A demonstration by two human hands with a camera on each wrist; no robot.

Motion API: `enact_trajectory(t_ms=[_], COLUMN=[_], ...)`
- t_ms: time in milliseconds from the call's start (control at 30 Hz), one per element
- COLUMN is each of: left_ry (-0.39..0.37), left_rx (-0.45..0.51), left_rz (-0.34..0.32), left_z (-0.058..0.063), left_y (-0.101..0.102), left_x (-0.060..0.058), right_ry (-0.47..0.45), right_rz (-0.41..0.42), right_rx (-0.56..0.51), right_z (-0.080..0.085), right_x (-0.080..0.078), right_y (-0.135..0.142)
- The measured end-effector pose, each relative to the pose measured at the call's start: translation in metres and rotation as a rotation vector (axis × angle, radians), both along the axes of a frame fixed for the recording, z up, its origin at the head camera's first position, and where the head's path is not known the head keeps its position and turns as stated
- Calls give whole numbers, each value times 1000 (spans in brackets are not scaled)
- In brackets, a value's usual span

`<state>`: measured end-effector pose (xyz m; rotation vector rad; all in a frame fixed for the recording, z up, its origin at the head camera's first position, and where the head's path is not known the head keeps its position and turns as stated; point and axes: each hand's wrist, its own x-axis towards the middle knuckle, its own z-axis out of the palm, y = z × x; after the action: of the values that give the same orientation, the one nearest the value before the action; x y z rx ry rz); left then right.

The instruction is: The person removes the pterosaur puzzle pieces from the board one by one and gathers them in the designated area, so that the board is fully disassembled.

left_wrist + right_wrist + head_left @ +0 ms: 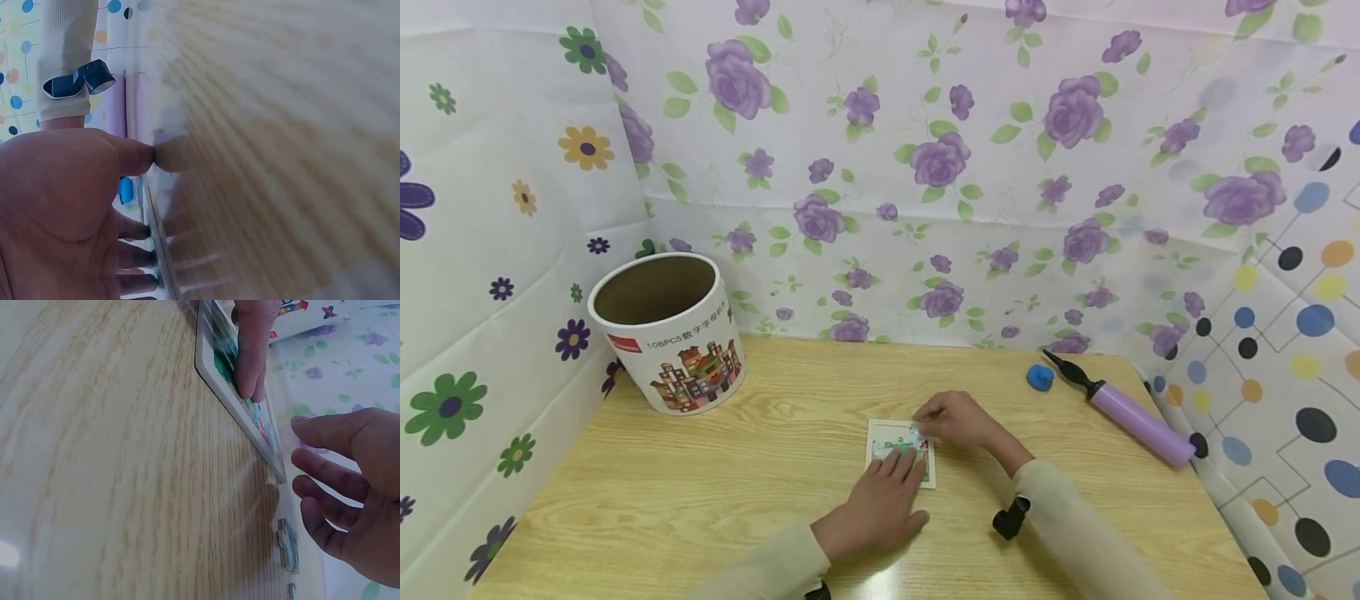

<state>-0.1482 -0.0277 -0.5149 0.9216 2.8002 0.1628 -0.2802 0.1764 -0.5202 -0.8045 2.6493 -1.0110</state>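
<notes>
- Head view shows two hands at one small picture board (886, 438) on the counter (790, 400), near the middle of its visible top.
- One left hand (887, 508) lies palm down, its fingers extended and resting on the board, its thumb out to the side.
- One right hand (957, 419) is at the board's far right corner. Right wrist view shows its four fingers loosely bent, with a gap between thumb and fingers and nothing seen between them.
- One small flat piece (288, 546) shows beyond the board in that same view, with part of a second piece (292, 591) at the bottom edge.
- One white bucket (688, 358) stands upright at the counter's far left, printed with coloured blocks.
- One purple pump (1141, 421) with a black nozzle lies at the far right, and one blue object (1040, 377) sits just beside the nozzle.
- Two pale sleeves (1078, 525) show, one per arm.
- Three patterned cloths (880, 125) surround the counter: one with purple roses, one with coloured flowers, one with dots.
</notes>
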Motion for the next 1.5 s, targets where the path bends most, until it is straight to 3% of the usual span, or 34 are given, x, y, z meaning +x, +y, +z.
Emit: enact_trajectory(t_ms=[333, 633, 1167, 1500], left_ry=[1, -9, 1, -23], left_rx=[35, 29, 30, 75], left_rz=[-46, -41, -44, -60], left_z=[-2, -5, -3, -3], left_y=[-4, -6, -6, -7], left_x=[2, 3, 3, 3], right_ry=[50, 78, 41, 84], right_rz=[93, 137, 152, 138], right_rx=[26, 58, 90, 102], right_z=[-4, -6, -2, -7], right_x=[-2, -5, -1, 0], right_y=[-5, -8, -15, -14])
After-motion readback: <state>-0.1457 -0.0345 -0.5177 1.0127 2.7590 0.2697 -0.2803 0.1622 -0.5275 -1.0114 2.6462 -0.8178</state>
